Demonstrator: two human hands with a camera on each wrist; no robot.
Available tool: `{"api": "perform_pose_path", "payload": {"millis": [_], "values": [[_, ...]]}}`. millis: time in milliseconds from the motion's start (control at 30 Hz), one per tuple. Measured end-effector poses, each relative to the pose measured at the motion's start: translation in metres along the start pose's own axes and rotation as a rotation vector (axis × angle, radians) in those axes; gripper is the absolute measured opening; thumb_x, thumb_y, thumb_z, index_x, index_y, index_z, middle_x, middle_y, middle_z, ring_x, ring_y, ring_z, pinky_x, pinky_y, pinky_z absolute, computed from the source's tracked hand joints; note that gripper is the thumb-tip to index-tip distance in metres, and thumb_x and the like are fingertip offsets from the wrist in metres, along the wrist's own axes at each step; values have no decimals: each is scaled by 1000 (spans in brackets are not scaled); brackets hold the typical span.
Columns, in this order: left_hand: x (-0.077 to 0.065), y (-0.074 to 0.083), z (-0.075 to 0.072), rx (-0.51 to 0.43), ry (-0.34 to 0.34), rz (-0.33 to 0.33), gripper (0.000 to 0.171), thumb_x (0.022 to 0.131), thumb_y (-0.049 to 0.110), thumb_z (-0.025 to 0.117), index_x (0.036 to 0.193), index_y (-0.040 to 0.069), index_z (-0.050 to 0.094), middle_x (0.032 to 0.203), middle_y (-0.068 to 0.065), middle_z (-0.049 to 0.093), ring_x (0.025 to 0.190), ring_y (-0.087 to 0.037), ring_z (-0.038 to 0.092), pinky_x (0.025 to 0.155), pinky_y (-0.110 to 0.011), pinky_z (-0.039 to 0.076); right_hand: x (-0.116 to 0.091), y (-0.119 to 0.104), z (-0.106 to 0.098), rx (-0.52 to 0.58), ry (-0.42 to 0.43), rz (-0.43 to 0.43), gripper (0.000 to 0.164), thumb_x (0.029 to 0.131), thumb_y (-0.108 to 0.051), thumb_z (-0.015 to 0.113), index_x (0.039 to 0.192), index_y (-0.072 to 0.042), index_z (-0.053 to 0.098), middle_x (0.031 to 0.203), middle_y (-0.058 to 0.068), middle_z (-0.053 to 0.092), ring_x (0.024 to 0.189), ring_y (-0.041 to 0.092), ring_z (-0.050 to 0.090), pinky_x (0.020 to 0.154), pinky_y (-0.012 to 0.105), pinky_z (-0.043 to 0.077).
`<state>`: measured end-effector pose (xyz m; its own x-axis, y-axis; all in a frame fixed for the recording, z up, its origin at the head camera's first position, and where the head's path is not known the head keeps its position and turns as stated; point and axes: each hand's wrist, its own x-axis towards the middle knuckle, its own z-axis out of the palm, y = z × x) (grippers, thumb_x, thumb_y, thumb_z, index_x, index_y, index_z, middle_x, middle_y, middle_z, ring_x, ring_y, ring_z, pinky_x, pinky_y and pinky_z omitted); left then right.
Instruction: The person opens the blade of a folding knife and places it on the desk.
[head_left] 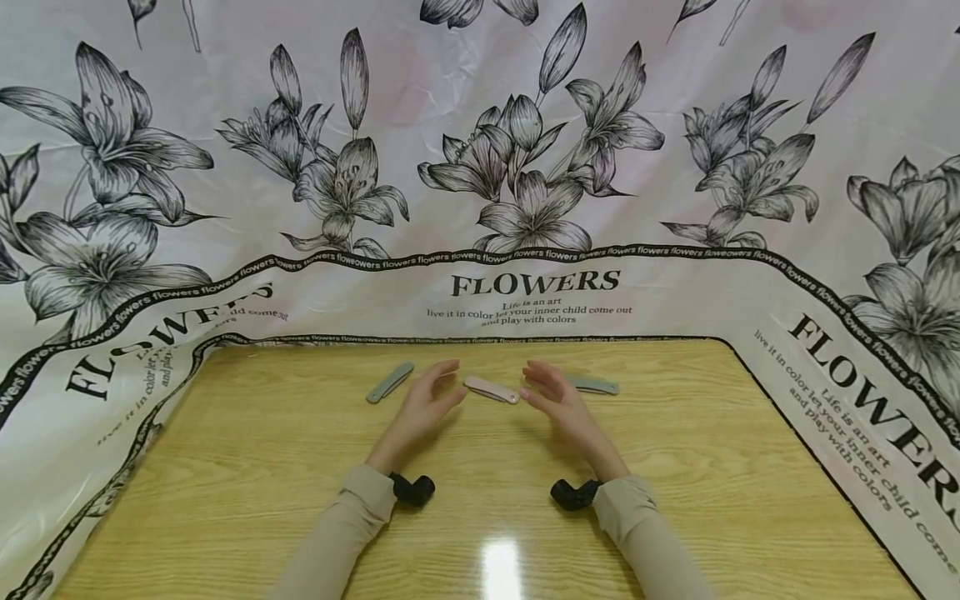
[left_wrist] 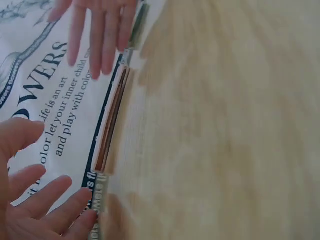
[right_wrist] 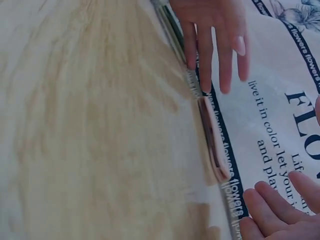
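A slim pink folding tool (head_left: 491,389) with a slot along its side lies near the table's back edge. My left hand (head_left: 425,403) is just left of it, fingers spread and palm facing inward. On the other side my right hand (head_left: 562,400) mirrors that pose, its fingertips close to the pink piece's right end. Both hands hold nothing. A grey-green folding tool (head_left: 390,382) lies slanted beyond the left hand. Another grey-green one (head_left: 596,385) lies behind the right hand, partly hidden by it. From the left wrist view, the pink tool (left_wrist: 111,120) shows a dark slot between pale sides.
A wood-grain table (head_left: 495,467) spreads under both arms. White floral cloth (head_left: 525,292) with printed lettering rises behind it and along both sides. Black wrist cameras (head_left: 414,490) are strapped at both cuffs.
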<state>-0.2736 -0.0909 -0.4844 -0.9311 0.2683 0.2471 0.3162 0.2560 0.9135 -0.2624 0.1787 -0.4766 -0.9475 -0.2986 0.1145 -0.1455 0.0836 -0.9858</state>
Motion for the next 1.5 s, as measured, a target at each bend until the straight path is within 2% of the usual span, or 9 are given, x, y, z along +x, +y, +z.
{"api": "perform_pose_path", "payload": {"millis": [233,333,433,633,800,867,1100,1267,1500], "values": [[7,-14,6,-47,10,-17,56,93,7,69,144,-1,47,146,-19,49,136,-33,44,114,-45,35,7,15,7,27,13,-7,61,98,-18,65,149,1,38,148,22,44,135,35,44,109,40,42],[9,-19,7,-10,20,-24,56,91,6,71,143,2,50,142,-18,53,133,-32,48,113,-46,36,10,20,9,24,28,-7,57,97,-15,66,146,3,42,145,23,48,132,35,48,104,32,46],[11,-25,9,52,15,-22,56,91,10,72,143,6,52,140,-14,56,132,-29,49,114,-44,35,12,23,10,-2,46,-25,52,96,-11,68,141,5,48,140,24,52,128,37,52,102,33,48],[15,-31,15,197,2,33,52,90,14,72,139,8,57,142,-9,56,135,-25,47,115,-41,34,3,0,22,-240,53,-87,40,92,-4,71,129,7,60,127,24,61,117,39,57,103,52,45],[14,-31,16,257,-3,105,43,90,7,73,131,4,63,140,-16,55,134,-31,47,116,-45,31,7,20,24,-422,89,-212,29,88,-1,74,117,-2,70,116,14,66,107,32,61,95,50,50],[14,-31,16,258,3,114,40,89,6,73,128,3,65,138,-18,57,133,-32,49,117,-47,30,11,33,21,-444,93,-237,27,88,-1,74,115,-5,71,115,10,67,107,28,60,93,48,51],[12,-31,15,238,20,139,32,89,4,73,121,1,69,132,-19,61,131,-34,51,115,-51,32,12,32,22,-478,99,-213,26,88,2,73,113,-6,72,114,9,68,108,28,59,94,46,49],[12,-29,15,188,36,107,28,90,4,73,118,2,72,130,-18,63,131,-35,51,114,-50,33,11,30,23,-482,105,-211,23,89,1,72,111,-7,73,110,8,68,101,26,60,88,45,52],[12,-29,16,149,65,66,23,88,4,75,110,4,75,129,-19,63,127,-33,55,107,-45,44,10,31,23,-513,127,-239,21,89,0,73,109,-7,74,106,8,69,93,22,61,79,38,54]]}}
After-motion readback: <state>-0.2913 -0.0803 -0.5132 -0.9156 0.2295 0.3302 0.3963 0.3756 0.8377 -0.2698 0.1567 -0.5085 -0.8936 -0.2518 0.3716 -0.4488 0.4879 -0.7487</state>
